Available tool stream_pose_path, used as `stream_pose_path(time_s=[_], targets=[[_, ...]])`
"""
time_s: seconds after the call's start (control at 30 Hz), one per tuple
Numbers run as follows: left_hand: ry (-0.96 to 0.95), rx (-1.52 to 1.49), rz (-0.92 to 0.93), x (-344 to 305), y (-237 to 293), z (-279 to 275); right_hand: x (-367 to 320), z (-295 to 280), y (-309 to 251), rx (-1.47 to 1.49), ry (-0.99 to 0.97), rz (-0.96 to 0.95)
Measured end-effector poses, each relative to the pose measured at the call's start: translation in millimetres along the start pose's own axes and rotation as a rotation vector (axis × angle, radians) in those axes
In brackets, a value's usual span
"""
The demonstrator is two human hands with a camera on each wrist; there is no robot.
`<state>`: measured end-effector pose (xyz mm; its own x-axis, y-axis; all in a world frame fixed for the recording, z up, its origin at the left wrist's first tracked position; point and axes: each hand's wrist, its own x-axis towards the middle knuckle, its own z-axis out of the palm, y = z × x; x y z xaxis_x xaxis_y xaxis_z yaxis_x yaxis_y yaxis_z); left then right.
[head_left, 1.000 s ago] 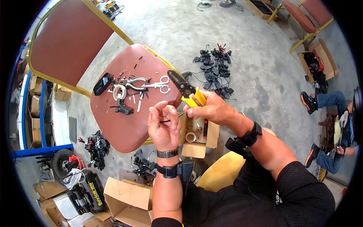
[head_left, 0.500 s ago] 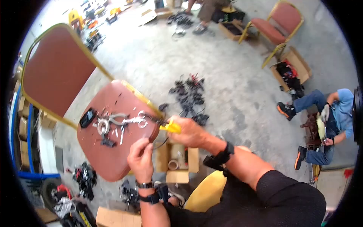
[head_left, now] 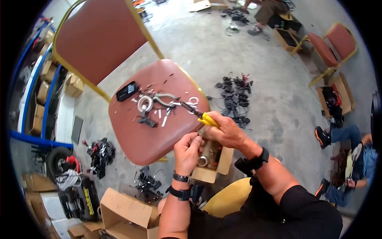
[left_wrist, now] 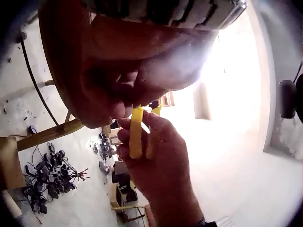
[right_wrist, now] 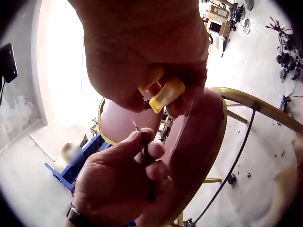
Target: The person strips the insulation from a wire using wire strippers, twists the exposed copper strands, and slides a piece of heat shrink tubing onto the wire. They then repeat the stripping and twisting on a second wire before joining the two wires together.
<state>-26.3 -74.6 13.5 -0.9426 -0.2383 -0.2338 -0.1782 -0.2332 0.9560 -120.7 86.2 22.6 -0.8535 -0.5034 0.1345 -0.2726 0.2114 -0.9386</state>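
In the head view my left hand (head_left: 186, 154) is just off the front edge of the chair seat (head_left: 153, 139), thumb and forefinger pinched together. The right wrist view shows a thin dark wire (right_wrist: 138, 127) pinched there, its fine pale end sticking out. My right hand (head_left: 229, 133) grips the yellow-handled wire stripper (head_left: 207, 120), its dark jaws pointing over the seat, close above the left fingertips. On the seat lie scissors (head_left: 193, 101), grey-handled pliers (head_left: 166, 96), a white tape roll (head_left: 145, 104) and a black part (head_left: 148, 120).
A black case (head_left: 127, 91) and small scraps lie on the seat. Below my hands stands an open carton (head_left: 205, 175), with another carton (head_left: 127, 207) at lower left. Black wired parts (head_left: 234, 97) lie on the floor. A seated person (head_left: 360, 159) is at far right.
My left fingers have gone from spread, palm up, to pinching the wire. The stripper has turned to point more sideways over the seat. The head view has shifted.
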Motion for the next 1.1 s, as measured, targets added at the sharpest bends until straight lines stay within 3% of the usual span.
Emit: stream_pose_path(time_s=[0.17,0.3,0.53,0.57,0.67,0.7,0.83,1.1], targets=[[0.042,-0.221,-0.053,-2.3,12.1,-17.8,17.8,20.9,3.4,-0.283,0.026,-0.262],[0.054,-0.295,-0.07,2.5,12.7,-27.5,33.5,43.5,1.4,-0.483,0.044,-0.334],[0.07,-0.255,-0.056,7.6,12.6,-35.0,48.0,46.7,-10.8,-0.485,0.162,-0.474],[0.073,-0.249,-0.053,7.8,13.0,-35.3,45.2,40.3,-12.5,-0.378,0.125,-0.461],[0.071,-0.167,-0.05,6.8,12.1,-27.8,25.2,34.9,-7.0,0.396,-0.052,0.064],[0.071,-0.135,-0.04,6.3,11.2,-23.3,22.5,33.8,-1.7,0.47,-0.049,0.071],[0.028,-0.026,0.012,6.5,4.8,-4.6,10.7,17.0,-7.2,0.554,-0.088,0.11],[-0.097,0.066,-0.003,-0.9,1.3,34.2,-18.4,-30.4,-7.1,0.412,-0.052,0.07]])
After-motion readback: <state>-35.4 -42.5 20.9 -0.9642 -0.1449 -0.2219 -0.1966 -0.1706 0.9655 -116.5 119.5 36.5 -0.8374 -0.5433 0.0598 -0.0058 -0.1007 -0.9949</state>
